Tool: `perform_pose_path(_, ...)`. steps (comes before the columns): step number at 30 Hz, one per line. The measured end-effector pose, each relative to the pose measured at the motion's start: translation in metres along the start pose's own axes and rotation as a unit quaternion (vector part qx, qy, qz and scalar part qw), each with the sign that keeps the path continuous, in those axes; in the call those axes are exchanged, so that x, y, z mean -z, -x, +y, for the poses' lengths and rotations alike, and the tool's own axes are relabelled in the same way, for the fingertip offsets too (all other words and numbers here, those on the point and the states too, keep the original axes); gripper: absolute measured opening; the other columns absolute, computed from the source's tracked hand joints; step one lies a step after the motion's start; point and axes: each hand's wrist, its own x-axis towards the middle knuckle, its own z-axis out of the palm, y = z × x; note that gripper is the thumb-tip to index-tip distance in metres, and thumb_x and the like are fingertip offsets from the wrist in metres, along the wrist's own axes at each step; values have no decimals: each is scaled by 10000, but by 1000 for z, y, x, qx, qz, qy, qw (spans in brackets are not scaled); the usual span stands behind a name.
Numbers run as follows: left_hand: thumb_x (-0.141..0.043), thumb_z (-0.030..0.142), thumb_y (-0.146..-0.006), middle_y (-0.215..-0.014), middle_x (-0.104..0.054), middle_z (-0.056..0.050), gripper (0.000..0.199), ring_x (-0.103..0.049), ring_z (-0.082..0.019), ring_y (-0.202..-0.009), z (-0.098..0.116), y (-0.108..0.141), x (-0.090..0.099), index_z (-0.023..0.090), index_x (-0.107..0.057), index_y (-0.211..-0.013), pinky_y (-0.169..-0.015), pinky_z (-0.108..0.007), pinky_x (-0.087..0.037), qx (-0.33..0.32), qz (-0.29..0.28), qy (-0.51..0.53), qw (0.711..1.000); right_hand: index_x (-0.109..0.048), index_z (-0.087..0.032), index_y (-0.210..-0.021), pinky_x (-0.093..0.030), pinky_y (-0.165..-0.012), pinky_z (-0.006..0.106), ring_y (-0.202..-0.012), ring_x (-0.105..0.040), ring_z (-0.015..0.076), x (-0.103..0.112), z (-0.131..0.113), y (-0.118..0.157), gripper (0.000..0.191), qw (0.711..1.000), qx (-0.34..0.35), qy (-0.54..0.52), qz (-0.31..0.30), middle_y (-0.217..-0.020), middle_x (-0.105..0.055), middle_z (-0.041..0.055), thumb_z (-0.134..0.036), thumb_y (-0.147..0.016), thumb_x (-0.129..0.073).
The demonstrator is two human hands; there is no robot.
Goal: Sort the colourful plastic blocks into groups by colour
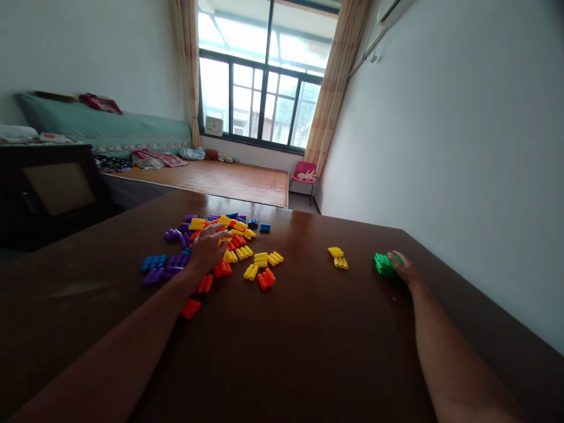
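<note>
On the desk (pixel 299 329), the left hand (pixel 209 245) lies over mixed coloured blocks (pixel 244 252) at centre-left, well apart from the right hand (pixel 404 268), which touches green blocks (pixel 382 265) at right, probably steadying them together; whether either hand grips anything, I cannot tell.

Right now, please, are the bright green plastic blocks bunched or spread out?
Bunched: the bright green plastic blocks form one compact cluster at the right hand.
</note>
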Motion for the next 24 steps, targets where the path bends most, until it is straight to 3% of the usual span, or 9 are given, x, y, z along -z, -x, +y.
perform_pose_path(5,-474,196,-803,-1186,-653,-6,290,-504,-255,-1203,4,-1,4,281,-717,-937,-1035,-454,-392,-9,1,6,1000,-677,-217,-1138,-299,-1101,387,-1281,-456,245,-21,-33,14,465,992,108,11,-71,-1327,-563,91,-467,-799,-479)
perform_pose_path(11,-467,169,-807,-1217,-640,-10,292,-531,-229,-1167,17,3,9,267,-722,-911,-1024,-430,-398,-23,-3,38,999,-663,-225,-1176,-287,-1108,375,-1317,-409,238,-65,-95,56,507,989,130,16,-75,-1389,-497,90,-512,-841,-413)
perform_pose_path(15,-464,232,-858,-1158,-668,-10,264,-552,-212,-1134,25,10,7,274,-711,-940,-1029,-418,-384,-50,-39,66,996,-654,-229,-1194,-298,-1102,368,-1314,-410,241,-99,-149,89,507,988,133,30,-66,-1382,-499,83,-492,-880,-355)
perform_pose_path(19,-476,394,-892,-1234,-629,-20,278,-489,-233,-1222,30,18,2,279,-691,-1028,-1084,-450,-304,-88,-65,72,991,-647,-183,-1197,-278,-1111,332,-1320,-404,221,-134,-211,122,499,980,175,33,-84,-1364,-517,106,-434,-907,-328)
perform_pose_path(24,-525,580,-826,-1399,-502,-37,511,-350,-268,-1345,29,24,3,295,-573,-1246,-1134,-493,-196,-89,-138,71,984,-638,-210,-1189,-261,-1116,339,-1328,-386,190,-176,-282,159,457,965,225,13,-133,-1339,-546,74,-392,-911,-325)
